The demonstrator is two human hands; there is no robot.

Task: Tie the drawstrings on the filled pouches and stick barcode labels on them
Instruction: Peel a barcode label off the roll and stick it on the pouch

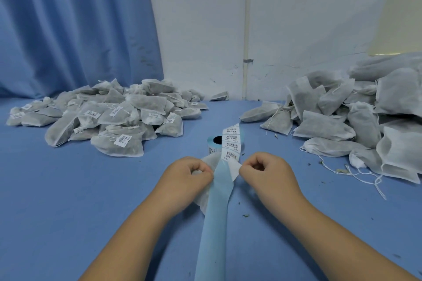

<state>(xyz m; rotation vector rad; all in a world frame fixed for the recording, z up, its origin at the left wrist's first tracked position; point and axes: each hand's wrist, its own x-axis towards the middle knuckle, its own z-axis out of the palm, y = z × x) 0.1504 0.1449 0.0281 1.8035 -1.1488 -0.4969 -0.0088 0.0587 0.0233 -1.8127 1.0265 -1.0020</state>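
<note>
Two pinches: left hand [189, 175] backing strip [218, 194], right hand [267, 173] label [234, 170].

We see filled, labelled grey pouches [109, 118] heaped far left, unlabelled pouches [342, 121] piled right, and at centre a label roll [215, 143] whose barcode strip [231, 143] trails near over one pouch [204, 198], a white label [234, 170] half peeled from its blue backing [217, 212].

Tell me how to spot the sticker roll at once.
On the blue table, find the gap between the labelled heap and the unlabelled heap. The label roll lies there: the only cylinder, trailing a barcode strip.
</note>
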